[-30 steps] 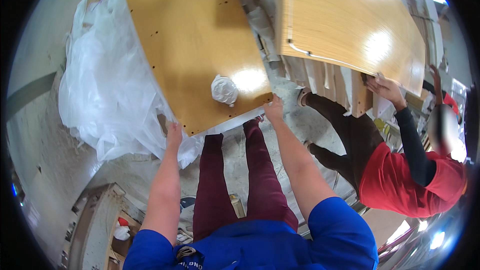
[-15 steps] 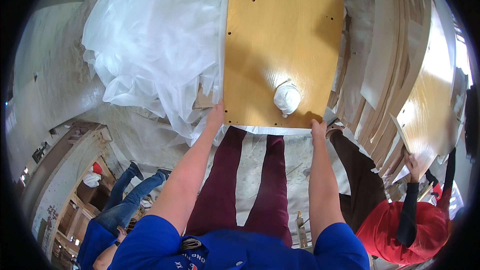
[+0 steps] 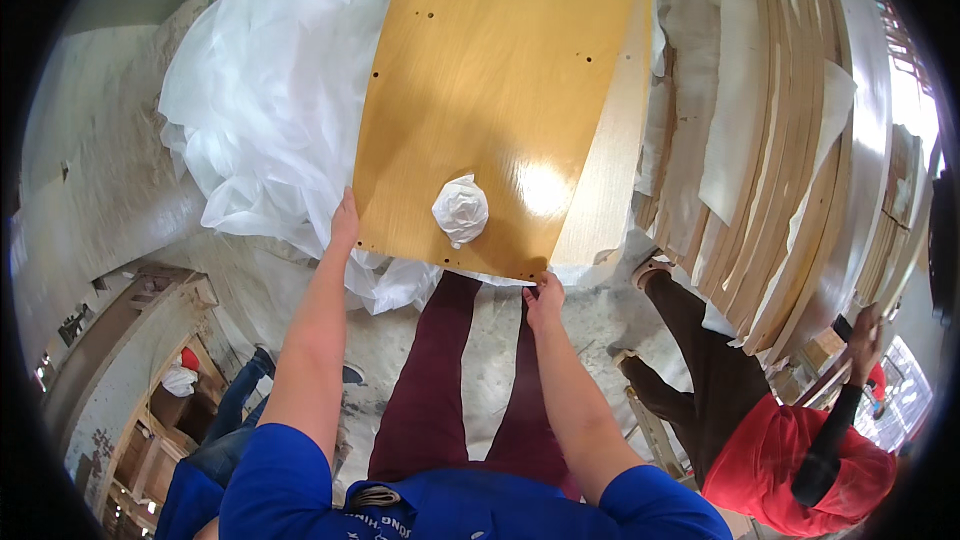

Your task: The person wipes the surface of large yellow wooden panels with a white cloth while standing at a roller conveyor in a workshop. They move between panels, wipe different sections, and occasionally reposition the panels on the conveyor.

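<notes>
A glossy yellow-brown wooden panel [image 3: 480, 110] with small dark holes lies before me, its near end over my legs. My left hand [image 3: 346, 222] grips its left edge close to the near corner. At the near right corner, my right hand [image 3: 545, 300] has its fingers closed on the edge. A crumpled white cloth wad [image 3: 461, 211] rests on the panel's near part, between my hands and touched by neither. Along the right side, a paler board surface [image 3: 592, 215] shows from under the panel. The undersides of both grips are hidden.
Loose white sheeting [image 3: 255, 110] is heaped on the left. Stacked boards with white sheets between them [image 3: 760, 160] stand at the right. A person in a red shirt [image 3: 800, 460] is close on my right; another person in blue [image 3: 190, 490] is at the lower left.
The panel has swung left at its near end, both hands and the cloth wad moving with it. A paler board now shows at its right. The person in red no longer holds a visible board.
</notes>
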`<state>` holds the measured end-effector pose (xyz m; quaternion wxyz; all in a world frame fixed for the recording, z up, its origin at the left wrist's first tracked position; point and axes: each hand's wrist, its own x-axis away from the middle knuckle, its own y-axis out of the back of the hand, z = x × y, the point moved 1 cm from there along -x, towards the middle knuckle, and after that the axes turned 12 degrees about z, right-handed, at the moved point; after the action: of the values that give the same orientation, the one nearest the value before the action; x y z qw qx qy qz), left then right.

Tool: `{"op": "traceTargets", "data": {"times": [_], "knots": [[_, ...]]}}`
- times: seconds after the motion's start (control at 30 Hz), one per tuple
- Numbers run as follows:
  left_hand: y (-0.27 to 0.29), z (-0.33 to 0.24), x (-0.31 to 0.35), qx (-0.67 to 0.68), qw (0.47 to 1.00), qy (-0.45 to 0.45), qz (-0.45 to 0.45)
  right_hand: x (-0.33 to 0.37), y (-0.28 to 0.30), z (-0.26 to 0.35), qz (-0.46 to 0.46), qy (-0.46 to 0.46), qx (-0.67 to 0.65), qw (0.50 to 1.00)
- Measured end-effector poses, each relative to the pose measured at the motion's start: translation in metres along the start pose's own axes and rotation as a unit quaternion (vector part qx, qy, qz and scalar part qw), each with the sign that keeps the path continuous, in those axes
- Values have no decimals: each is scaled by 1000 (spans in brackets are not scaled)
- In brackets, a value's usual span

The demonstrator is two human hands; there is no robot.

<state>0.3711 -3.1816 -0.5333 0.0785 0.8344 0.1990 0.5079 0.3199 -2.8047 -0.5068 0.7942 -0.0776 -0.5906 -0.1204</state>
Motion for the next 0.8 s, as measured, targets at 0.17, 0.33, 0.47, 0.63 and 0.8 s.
{"op": "traceTargets", "data": {"times": [0.17,0.33,0.47,0.63,0.8], "knots": [[-28,8,31,-43,998,-10,-53,2,-21,-19,63,-103,-220,968],[-108,38,92,-81,994,-66,-33,-3,27,-20,86,17,-296,951],[-142,63,152,-86,996,-20,-15,17,86,-37,54,120,-296,946],[-158,102,220,-56,995,-48,74,60,164,-57,51,138,-276,950],[-136,33,191,326,888,145,289,139,209,-25,-21,171,-262,950]]}}
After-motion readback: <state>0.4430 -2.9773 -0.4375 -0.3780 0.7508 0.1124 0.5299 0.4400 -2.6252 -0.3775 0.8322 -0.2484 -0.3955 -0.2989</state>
